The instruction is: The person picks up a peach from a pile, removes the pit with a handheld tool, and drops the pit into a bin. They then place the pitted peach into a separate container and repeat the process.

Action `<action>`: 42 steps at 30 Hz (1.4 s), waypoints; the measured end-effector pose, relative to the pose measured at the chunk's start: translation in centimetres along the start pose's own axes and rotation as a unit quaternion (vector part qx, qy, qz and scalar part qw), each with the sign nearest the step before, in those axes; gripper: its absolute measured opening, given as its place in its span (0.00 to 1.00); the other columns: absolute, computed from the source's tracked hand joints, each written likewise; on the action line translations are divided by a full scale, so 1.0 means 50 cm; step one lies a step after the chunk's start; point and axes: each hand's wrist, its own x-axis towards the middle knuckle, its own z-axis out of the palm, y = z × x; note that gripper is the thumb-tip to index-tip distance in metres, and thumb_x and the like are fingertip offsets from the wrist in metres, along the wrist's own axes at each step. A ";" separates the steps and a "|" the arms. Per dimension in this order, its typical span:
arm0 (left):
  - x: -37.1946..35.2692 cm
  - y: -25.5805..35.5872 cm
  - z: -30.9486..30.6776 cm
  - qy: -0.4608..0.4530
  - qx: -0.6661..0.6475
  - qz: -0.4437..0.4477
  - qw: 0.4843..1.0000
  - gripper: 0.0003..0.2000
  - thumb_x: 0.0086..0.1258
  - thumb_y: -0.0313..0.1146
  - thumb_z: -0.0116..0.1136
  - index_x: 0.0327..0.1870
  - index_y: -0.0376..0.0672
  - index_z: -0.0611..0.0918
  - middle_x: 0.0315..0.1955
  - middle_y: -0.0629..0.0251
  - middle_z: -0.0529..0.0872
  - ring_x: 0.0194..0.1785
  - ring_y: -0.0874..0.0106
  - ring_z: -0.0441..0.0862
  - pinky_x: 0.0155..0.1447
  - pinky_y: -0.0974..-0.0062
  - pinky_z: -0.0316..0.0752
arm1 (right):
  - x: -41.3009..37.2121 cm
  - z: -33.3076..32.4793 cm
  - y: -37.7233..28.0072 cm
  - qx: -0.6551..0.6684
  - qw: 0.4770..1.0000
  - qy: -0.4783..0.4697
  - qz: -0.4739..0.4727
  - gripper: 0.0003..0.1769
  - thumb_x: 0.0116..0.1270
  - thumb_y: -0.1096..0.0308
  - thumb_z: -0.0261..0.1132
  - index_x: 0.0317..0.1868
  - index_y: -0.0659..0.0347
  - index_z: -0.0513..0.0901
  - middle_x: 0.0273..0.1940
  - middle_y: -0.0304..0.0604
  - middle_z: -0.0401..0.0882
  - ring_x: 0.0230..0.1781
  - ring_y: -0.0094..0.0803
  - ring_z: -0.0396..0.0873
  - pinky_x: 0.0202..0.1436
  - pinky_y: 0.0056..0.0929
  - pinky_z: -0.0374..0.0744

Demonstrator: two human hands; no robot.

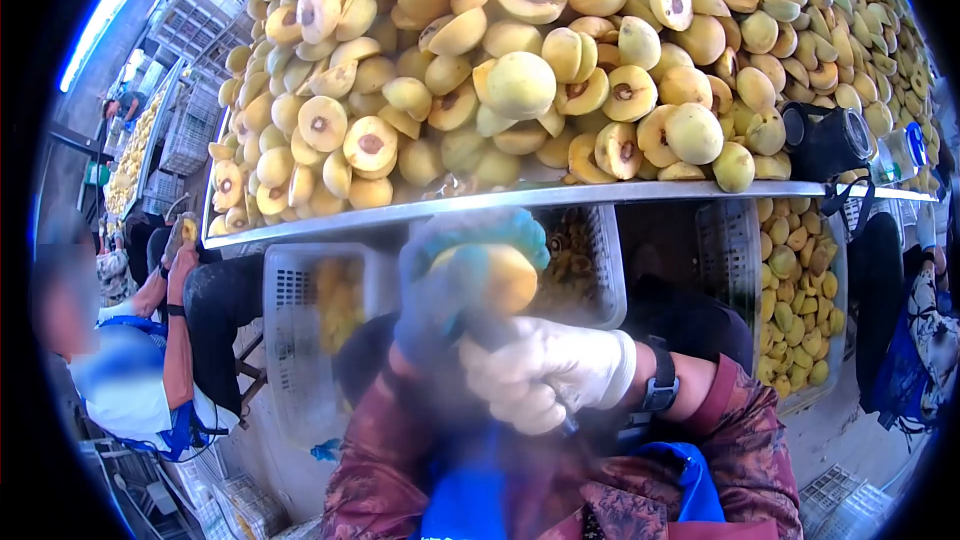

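In my left hand (425,260), in a teal glove, a yellow peach (505,280) is gripped just in front of the table edge. The fingers curl over its top and far side. My right hand (540,370), in a white glove, is closed in a fist right below the peach. It grips a dark-handled tool (570,427), whose end pokes out under the fist; its working end is lost in a blur. Halved peaches (430,90), many with the stone showing, heap on the table beyond both hands.
A metal rim (560,192) edges the table. Below it stand a white crate (600,270) with dark bits, a left crate (320,340) and a right crate (800,310) of peach halves. A black container (828,140) sits on the rim. A person (140,360) sits at left, another at far right.
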 end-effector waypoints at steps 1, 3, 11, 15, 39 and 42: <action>-0.004 0.000 0.002 0.005 -0.001 0.006 1.000 0.34 0.66 0.59 0.60 0.55 0.30 0.79 0.44 0.46 0.85 0.43 0.59 0.86 0.42 0.63 0.86 | 0.004 0.000 0.001 0.003 1.000 -0.019 0.002 0.09 0.70 0.66 0.64 0.36 0.53 0.70 0.26 0.29 0.64 0.20 0.15 0.61 0.19 0.15 0.59; -0.011 0.006 0.006 0.012 -0.036 0.000 0.999 0.33 0.70 0.58 0.56 0.56 0.30 0.77 0.45 0.48 0.84 0.44 0.60 0.85 0.45 0.64 0.85 | 0.012 0.002 0.004 0.011 0.998 -0.056 0.007 0.09 0.71 0.65 0.64 0.37 0.52 0.70 0.26 0.29 0.64 0.19 0.15 0.61 0.19 0.15 0.59; -0.004 0.016 0.001 0.119 -0.102 -0.028 0.987 0.28 0.78 0.52 0.46 0.63 0.32 0.71 0.49 0.53 0.83 0.51 0.65 0.81 0.56 0.70 0.77 | 0.049 0.016 -0.020 -0.299 0.946 0.124 -0.025 0.08 0.68 0.66 0.61 0.35 0.58 0.71 0.23 0.36 0.71 0.19 0.23 0.70 0.19 0.23 0.69; -0.002 0.038 -0.023 0.217 -0.183 -0.073 0.956 0.29 0.79 0.55 0.43 0.62 0.34 0.73 0.49 0.57 0.83 0.48 0.69 0.81 0.53 0.73 0.78 | 0.074 -0.043 0.006 -0.774 0.555 0.220 -0.210 0.15 0.65 0.65 0.62 0.44 0.66 0.72 0.30 0.61 0.80 0.30 0.59 0.81 0.35 0.51 0.78; 0.256 0.100 -0.203 -0.093 0.875 0.173 0.442 0.38 0.59 0.38 0.66 0.73 0.49 0.65 0.69 0.54 0.68 0.73 0.54 0.63 0.76 0.52 0.54 | 0.006 -0.181 -0.141 -0.783 0.469 0.391 -0.118 0.30 0.65 0.55 0.64 0.58 0.70 0.72 0.39 0.67 0.82 0.44 0.60 0.81 0.48 0.49 0.78; 0.303 0.071 -0.228 -0.108 0.886 0.043 0.449 0.35 0.58 0.36 0.66 0.70 0.45 0.68 0.67 0.52 0.69 0.69 0.54 0.67 0.71 0.55 0.63 | 0.005 -0.119 -0.133 -0.723 0.559 0.399 -0.069 0.28 0.64 0.57 0.61 0.60 0.66 0.72 0.45 0.66 0.81 0.45 0.62 0.80 0.51 0.49 0.78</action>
